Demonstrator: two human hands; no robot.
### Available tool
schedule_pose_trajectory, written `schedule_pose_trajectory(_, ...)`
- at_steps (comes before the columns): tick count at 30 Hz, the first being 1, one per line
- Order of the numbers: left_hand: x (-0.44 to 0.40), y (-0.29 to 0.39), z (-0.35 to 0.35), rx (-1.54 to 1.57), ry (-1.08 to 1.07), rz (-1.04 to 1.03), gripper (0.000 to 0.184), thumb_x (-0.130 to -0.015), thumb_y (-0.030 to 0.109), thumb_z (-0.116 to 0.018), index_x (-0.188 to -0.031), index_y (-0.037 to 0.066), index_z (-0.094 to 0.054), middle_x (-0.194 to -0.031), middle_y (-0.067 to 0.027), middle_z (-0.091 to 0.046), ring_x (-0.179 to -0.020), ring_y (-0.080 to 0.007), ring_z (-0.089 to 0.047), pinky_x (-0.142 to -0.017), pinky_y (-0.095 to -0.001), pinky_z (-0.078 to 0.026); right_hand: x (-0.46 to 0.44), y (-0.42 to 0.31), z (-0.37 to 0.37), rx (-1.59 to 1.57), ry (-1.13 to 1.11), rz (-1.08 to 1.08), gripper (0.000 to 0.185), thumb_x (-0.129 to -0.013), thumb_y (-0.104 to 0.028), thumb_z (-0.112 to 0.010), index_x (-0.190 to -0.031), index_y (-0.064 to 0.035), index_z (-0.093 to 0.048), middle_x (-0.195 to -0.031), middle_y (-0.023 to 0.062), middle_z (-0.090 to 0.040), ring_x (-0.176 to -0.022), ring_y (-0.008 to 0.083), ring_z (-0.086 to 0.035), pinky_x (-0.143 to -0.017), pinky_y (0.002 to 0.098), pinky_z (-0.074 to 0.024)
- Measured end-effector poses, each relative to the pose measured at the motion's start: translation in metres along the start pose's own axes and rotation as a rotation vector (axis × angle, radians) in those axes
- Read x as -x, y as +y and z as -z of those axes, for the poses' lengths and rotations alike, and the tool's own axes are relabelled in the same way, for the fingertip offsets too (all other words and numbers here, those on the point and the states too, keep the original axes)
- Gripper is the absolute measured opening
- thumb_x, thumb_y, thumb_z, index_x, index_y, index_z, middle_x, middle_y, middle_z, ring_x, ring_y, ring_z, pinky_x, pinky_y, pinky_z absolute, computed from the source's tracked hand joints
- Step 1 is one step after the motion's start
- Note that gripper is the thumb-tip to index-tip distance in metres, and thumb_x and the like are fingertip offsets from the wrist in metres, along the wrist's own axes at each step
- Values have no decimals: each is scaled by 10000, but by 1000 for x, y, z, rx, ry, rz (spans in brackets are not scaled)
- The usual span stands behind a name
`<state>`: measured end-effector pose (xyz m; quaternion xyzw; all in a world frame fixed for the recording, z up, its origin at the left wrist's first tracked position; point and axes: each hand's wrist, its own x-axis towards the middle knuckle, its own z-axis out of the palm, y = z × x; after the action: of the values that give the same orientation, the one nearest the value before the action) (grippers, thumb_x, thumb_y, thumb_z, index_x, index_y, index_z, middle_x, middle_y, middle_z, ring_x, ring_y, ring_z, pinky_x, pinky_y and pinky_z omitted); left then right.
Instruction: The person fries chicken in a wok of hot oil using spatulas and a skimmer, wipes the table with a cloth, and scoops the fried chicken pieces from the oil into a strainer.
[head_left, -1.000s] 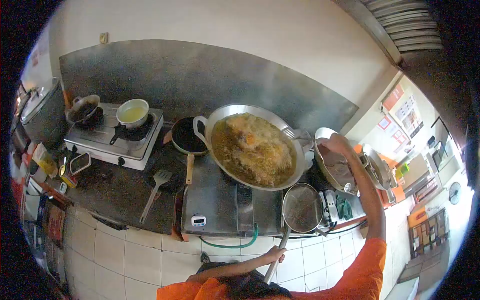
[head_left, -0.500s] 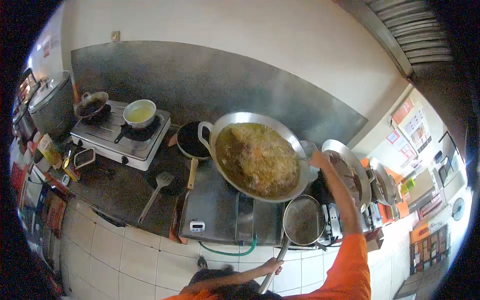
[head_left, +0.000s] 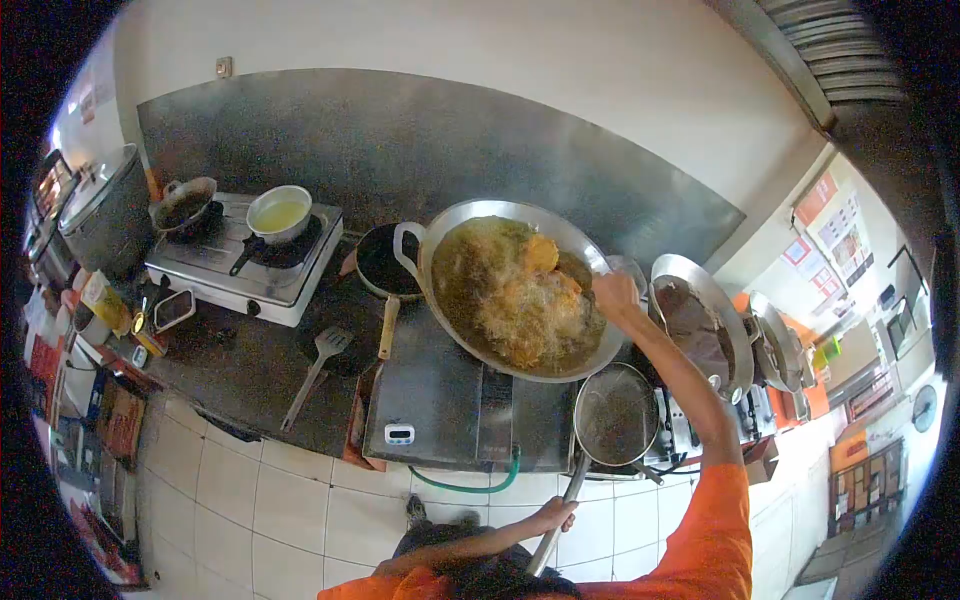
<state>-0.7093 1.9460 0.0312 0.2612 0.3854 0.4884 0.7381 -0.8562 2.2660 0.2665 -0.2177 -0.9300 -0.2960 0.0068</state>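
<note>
Wok (head_left: 572, 235): toward bench (head_left: 235, 385) back edge, two-handled
Food (head_left: 545, 255): golden pieces, bubbling inside wok
Strainer (head_left: 617, 412): bench's front edge, handle (head_left: 572, 490) jutting past it
Right hand (head_left: 613, 294): curled at wok's right rim, can't tell on what
Left hand (head_left: 552, 516): wrapped around strainer handle

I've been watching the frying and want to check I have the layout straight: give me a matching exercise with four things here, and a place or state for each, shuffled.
Things
1. Strainer
2. Timer
3. Small pot
4. Large wok

Places or states
A. On the stove, with yellowish liquid inside
B. Bubbling around orange-brown food
C. Its handle gripped by the left hand
D. White, on the flat metal surface

Right pairs: 1-C; 2-D; 3-A; 4-B
</note>
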Motion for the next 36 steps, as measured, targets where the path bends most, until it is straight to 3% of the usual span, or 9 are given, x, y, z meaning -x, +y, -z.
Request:
schedule_pose_trajectory(6,1,4,-5,24,90,66,289,-783,249,-430,-588,36,-410,-481,-42,-433,-370,-124,-424,-367,-259,-375,21,-32,25,150,79,-18,84,-661,-96,-501,-712,-56,-554,-614,93,-590,-543,178,-587,-449,299,-453)
schedule_pose_trajectory(12,-14,-17,-2,119,71,86,276,-773,244,-445,-603,28,-415,-487,-47,-435,-367,-128,-425,-361,-264,-377,39,-34,58,187,188,-40,106,-669,-98,-492,-730,-32,-549,-591,95,-582,-563,183,-593,-447,308,-453)
schedule_pose_trajectory(18,-15,-20,2,106,38,76,288,-774,250,-444,-595,26,-429,-492,-48,-442,-367,-127,-424,-360,-263,-378,35,-12,67,66,135,-151,141,-653,-112,-501,-751,-43,-577,-597,115,-578,-574,235,-591,-493,330,-461)
schedule_pose_trajectory(24,-7,-16,7,13,2,-32,308,-772,261,-447,-568,30,-439,-488,-51,-458,-373,-130,-445,-368,-262,-382,57,46,74,122,-97,-202,123,-608,-167,-545,-619,-52,-587,-642,118,-584,-621,263,-586,-543,370,-462)
schedule_pose_trajectory(29,-12,-17,4,4,30,25,321,-769,259,-452,-560,16,-436,-491,-62,-465,-376,-137,-454,-363,-263,-385,58,72,23,62,-158,-107,198,-589,-230,-570,-645,-42,-597,-683,156,-580,-653,293,-571,-590,380,-450)
schedule_pose_trajectory(33,-12,-18,5,23,32,41,310,-770,259,-454,-594,4,-441,-492,-62,-460,-377,-135,-453,-363,-263,-396,35,49,-23,-213,-227,-174,292,-596,-307,-590,-713,-40,-601,-723,178,-575,-663,324,-560,-614,408,-440)
schedule_pose_trajectory(36,-16,-17,10,-9,46,62,312,-779,270,-453,-610,8,-436,-493,-58,-457,-378,-125,-445,-353,-257,-387,0,36,-57,-251,-176,-89,326,-620,-321,-575,-757,-26,-595,-742,182,-576,-693,328,-563,-623,406,-444)
